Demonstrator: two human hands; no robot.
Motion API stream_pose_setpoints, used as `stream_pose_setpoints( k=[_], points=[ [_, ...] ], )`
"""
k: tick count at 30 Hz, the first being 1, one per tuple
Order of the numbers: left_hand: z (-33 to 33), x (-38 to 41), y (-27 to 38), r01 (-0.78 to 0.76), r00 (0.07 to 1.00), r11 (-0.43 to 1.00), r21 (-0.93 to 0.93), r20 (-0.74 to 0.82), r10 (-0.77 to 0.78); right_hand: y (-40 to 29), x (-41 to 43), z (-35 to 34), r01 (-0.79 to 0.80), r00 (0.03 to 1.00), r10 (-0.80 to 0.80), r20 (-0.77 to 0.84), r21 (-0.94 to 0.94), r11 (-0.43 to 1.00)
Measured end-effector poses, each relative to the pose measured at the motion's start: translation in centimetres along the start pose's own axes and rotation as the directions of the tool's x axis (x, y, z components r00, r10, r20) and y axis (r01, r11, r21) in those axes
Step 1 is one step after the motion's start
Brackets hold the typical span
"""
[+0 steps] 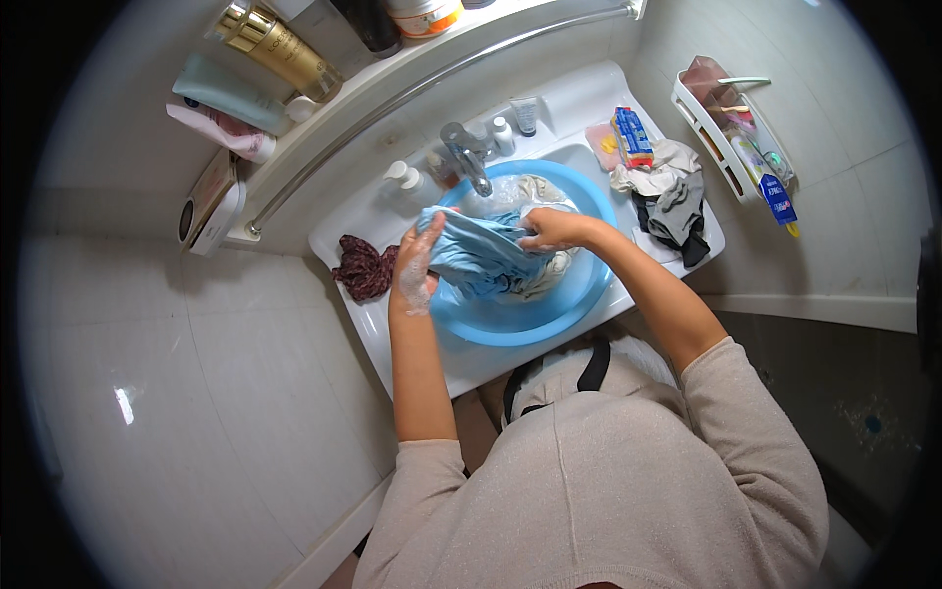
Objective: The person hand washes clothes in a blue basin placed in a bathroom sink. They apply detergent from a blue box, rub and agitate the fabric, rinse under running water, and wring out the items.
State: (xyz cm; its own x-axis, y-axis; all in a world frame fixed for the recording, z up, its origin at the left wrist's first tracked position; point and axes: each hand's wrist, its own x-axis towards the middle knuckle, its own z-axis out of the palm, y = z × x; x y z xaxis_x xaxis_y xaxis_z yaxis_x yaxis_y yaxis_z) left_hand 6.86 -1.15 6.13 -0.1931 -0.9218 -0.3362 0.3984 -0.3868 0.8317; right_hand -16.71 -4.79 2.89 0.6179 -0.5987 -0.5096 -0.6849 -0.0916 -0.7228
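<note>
A light blue garment (475,254) is stretched between my two hands above a blue plastic basin (508,337). My left hand (418,265), with suds on its back and wrist, grips the garment's left end. My right hand (553,230) pinches its upper right edge. Beneath and beside it, pale wet cloth (552,276) lies in sudsy water. The basin stands in a white washbasin, under a chrome faucet (468,158). My right fingertips are partly hidden by the fabric.
A dark patterned cloth (362,269) lies at the left rim. Grey, black and white clothes (673,202) and a blue-yellow packet (631,138) lie on the right. A pump bottle (405,178) stands behind the basin. A metal rail (434,79) and a wall caddy (717,140) flank the sink.
</note>
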Motion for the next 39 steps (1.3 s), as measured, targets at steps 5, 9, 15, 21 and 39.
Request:
stream_pose_setpoints(
  k=[5, 9, 15, 21, 39],
  points=[
    [-2.0, -0.2, -0.5, 0.025, 1.0, 0.999, -0.036, 0.01, -0.024, 2.4, -0.3, 0.9, 0.333, 0.917, -0.033, -0.399, 0.715, 0.614],
    [-2.1, 1.0, -4.2, 0.172, 0.985, 0.97, -0.171, 0.065, -0.163, 0.8, 2.2, 2.3, 0.458, 0.855, 0.1, -0.509, 0.831, 0.314],
    [1.8, 1.6, -6.2, 0.074, 0.997, 0.961, -0.266, 0.03, -0.069, -1.7, 3.8, 5.2, 0.553, 0.763, 0.353, -0.542, 0.829, 0.078],
    [-1.3, 4.1, -9.3, 0.112, 0.978, 0.79, -0.603, 0.209, 0.022, -7.4, 0.7, 10.5, 0.443, 0.423, -0.68, -0.598, -0.518, 0.732],
    [-2.9, 4.2, -9.9, 0.161, 0.948, 0.872, -0.463, 0.318, -0.006, -7.1, 5.1, 8.4, 0.131, 0.272, -0.335, -0.902, -0.311, 0.941]
  ],
)
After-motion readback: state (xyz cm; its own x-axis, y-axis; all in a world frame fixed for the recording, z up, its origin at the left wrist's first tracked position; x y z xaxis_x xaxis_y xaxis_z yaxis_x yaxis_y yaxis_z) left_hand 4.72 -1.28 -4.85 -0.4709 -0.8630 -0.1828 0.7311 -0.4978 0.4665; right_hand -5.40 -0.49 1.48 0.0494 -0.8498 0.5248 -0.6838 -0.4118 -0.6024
